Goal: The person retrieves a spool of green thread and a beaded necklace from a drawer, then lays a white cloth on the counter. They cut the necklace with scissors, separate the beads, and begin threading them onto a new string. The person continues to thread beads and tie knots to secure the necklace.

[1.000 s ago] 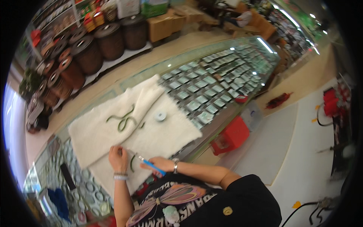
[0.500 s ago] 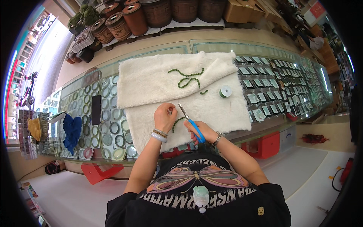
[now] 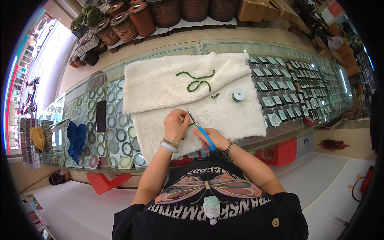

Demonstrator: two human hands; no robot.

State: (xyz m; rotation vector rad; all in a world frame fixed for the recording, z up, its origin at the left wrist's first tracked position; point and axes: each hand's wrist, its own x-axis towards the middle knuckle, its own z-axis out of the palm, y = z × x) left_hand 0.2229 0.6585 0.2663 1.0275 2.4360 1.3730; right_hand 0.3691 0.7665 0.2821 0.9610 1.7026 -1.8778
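Observation:
Over the white fleece cloth (image 3: 152, 94), my left hand (image 3: 175, 125) is closed in a pinch on a short string of green beads (image 3: 191, 124), mostly hidden by the fingers. My right hand (image 3: 216, 140) grips scissors (image 3: 206, 137) by their blue handles. The metal blades point away from me, their tips close beside my left fingertips. Farther out on the cloth lie a wavy strand of green beads (image 3: 196, 76) and a looped strand (image 3: 199, 83). A small piece of beads (image 3: 215, 95) rests to their right, near a spool of green thread (image 3: 239, 95) with a white end.
Beneath the cloth runs a glass display counter (image 3: 168, 55), with bangles (image 3: 113, 147) at left and rows of small pendants (image 3: 276, 103) at right. A black phone (image 3: 101, 116) and blue cloth (image 3: 76, 140) lie on the left side. Brown jars (image 3: 162, 14) stand beyond.
My left hand has moved slightly right, toward the scissors, and covers more of the bead string. The scissors remain in my right hand, almost unmoved.

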